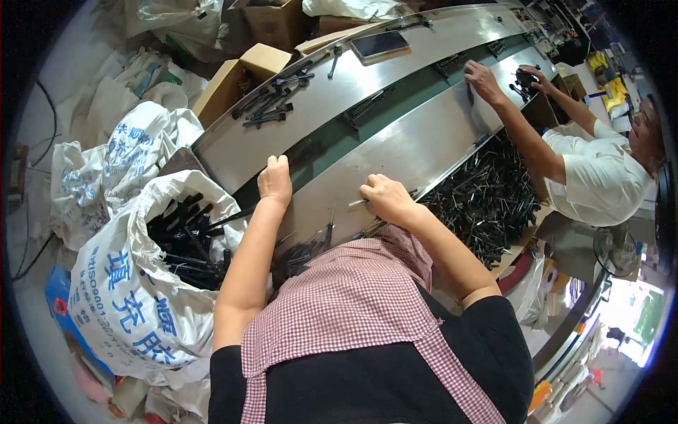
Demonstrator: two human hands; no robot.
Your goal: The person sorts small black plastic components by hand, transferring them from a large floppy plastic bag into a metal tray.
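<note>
The floor (63,78) at the left is pale grey. A long workbench (395,155) of shiny metal crosses the room, with a green conveyor belt (321,152) along its middle. At the lower right, strong white light comes through an opening (646,321), perhaps a doorway.

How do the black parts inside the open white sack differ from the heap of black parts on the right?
The sack parts look thicker, while the heap pieces look slimmer. The sack parts lie left of the left hand; the heap pieces lie right of the right hand. The heap pieces cover a wider area in view than the sack parts. Both are black, long and jumbled.
</note>
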